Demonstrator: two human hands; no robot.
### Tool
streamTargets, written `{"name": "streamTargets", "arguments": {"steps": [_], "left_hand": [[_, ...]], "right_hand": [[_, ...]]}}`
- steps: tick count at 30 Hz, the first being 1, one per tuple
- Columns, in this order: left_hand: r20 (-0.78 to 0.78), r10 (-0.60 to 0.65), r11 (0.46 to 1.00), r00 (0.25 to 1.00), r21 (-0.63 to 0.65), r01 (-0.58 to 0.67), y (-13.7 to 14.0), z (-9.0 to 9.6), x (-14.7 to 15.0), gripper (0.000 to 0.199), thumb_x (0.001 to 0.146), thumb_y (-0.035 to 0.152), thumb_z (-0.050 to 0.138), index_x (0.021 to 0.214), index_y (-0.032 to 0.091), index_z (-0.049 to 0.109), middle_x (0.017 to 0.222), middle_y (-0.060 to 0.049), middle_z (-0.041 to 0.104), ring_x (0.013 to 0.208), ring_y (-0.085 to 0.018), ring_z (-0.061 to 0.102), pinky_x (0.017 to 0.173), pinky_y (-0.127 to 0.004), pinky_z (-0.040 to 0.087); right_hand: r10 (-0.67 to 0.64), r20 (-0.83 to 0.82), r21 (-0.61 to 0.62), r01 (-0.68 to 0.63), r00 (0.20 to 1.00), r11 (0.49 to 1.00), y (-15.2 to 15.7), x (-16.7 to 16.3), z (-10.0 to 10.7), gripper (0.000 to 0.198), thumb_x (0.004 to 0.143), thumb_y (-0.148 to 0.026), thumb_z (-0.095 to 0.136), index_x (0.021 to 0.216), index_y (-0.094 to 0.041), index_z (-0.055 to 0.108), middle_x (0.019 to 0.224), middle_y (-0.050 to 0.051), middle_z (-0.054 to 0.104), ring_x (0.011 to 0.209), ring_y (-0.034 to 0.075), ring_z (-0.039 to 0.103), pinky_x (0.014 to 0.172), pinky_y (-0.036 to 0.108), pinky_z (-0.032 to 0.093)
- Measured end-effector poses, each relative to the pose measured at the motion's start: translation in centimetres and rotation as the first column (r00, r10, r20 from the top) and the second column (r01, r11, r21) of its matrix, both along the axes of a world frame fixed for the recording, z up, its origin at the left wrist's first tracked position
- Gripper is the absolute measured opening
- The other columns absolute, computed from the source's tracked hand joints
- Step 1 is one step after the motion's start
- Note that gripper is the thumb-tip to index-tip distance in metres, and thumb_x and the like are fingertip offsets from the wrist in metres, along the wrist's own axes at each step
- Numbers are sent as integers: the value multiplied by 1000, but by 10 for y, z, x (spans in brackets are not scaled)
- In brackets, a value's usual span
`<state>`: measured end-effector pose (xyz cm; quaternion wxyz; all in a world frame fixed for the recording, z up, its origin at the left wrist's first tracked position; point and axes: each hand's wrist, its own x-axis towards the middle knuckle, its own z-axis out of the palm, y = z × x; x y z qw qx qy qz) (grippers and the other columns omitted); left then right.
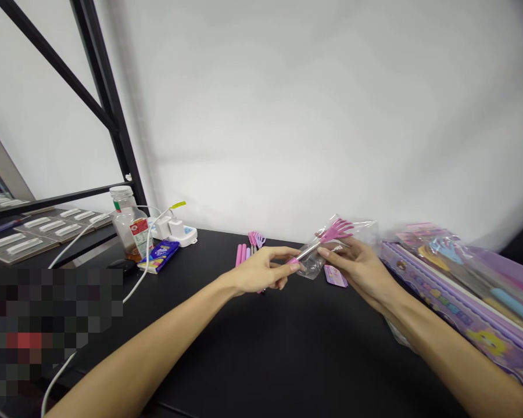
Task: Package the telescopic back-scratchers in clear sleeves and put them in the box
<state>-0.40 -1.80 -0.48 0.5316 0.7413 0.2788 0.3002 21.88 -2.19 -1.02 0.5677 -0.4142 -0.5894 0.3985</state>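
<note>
A pink back scratcher [335, 230] with a hand-shaped head and a silver shaft is held slanted above the black table. My left hand [264, 270] pinches its pink handle end between thumb and index finger. Around the head and shaft lies a clear plastic bag [316, 266], gripped by my right hand [361, 264] near the scratcher's head. Beneath my right hand rests a small pink and purple card [335, 276]. Several pink and purple back scratchers [243, 254] lie behind my left hand, partly hidden by it.
On the right stands a purple printed box [444, 302] topped with bagged back scratchers [475, 273]. To the left are a jar [128, 223], a blue packet [161, 255], a white power strip [183, 234] and a white cable [144, 273]. A white wall [287, 116] backs the black table [287, 360].
</note>
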Motion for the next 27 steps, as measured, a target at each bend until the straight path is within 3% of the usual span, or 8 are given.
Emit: {"name": "streamTargets", "arguments": {"steps": [4,8,15,20,22,24,27], "left_hand": [[36,68,998,997,0,-68,2,-4,2,37,88,43,63,109,13,63,99,-11,71,62,-9,62,56,-23,49],[39,72,997,997,35,-74,3,-6,1,36,85,46,66,96,12,63,82,-9,72,64,-15,68,60,-29,57],[5,97,994,995,49,-97,0,-6,3,40,86,53,60,83,14,58,74,-7,69,54,-13,65,46,-23,49],[-23,237,958,971,171,-229,-4,-10,6,49,84,61,57,69,15,55,55,1,59,43,-10,57,43,-20,44],[-4,218,965,976,147,-215,-4,-11,6,47,84,60,59,78,14,63,62,-2,64,49,-11,61,47,-22,48],[29,113,992,993,57,-115,-1,-9,4,44,84,54,63,101,13,68,83,-8,72,66,-15,69,61,-27,55],[80,-40,998,996,-42,43,1,-5,2,51,82,42,70,122,12,63,105,-14,73,91,-20,71,85,-34,55]], "right_hand": [[63,-54,-55,-66,997,996,-3,4,5,34,66,-39,86,91,-21,71,97,6,73,95,24,66,83,35,53],[33,-246,-124,-66,969,990,-1,5,9,28,78,-48,75,83,-20,73,89,6,73,88,22,67,76,33,55],[-62,-301,-103,33,951,994,0,7,10,28,68,-34,86,89,-20,74,83,4,74,80,18,68,73,26,56],[22,-290,-140,-65,957,988,-5,4,10,26,70,-36,84,89,-20,74,87,5,75,85,21,70,72,31,59],[45,-283,-139,-88,958,986,-5,4,9,26,70,-36,84,87,-19,74,89,6,75,88,23,69,71,32,59],[16,-284,-123,-52,959,991,-2,6,8,27,67,-37,86,84,-19,74,87,6,75,88,23,69,70,31,59],[-54,-298,-132,15,953,991,1,10,7,29,65,-37,87,84,-19,75,84,5,75,84,21,69,69,28,59]]}}
